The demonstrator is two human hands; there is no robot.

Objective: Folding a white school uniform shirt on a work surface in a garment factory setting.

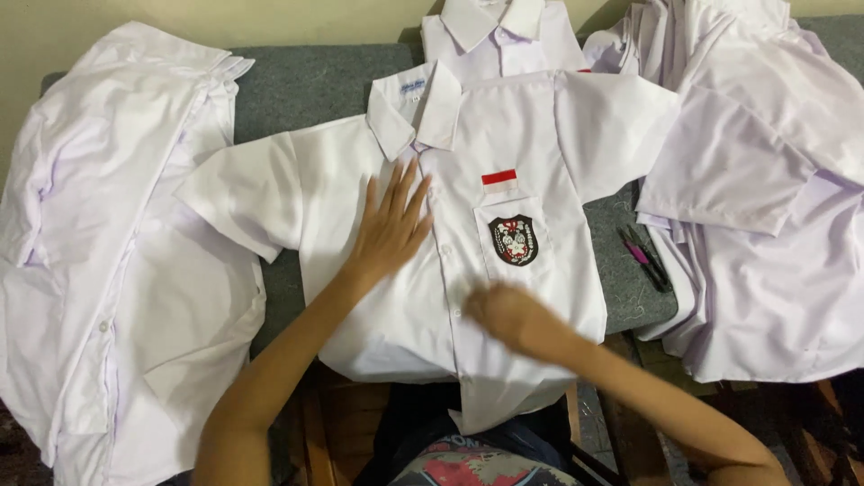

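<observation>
Head view: left hand (389, 229) lies flat with fingers (407, 189) spread on the white shirt (531, 126) laid face-up on the grey table (306, 85). Right hand (511, 317) is blurred on the shirt's lower front; cannot tell its fingers. The dark badge (513, 239) sits just above them

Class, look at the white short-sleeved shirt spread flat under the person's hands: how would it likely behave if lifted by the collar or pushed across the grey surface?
The white short-sleeved cotton-like shirt would probably hang limp; its sleeves already lie soft and creased. It looks light. Pushed by the left hand across the grey felt-like surface, it would likely bunch rather than slide.
</observation>
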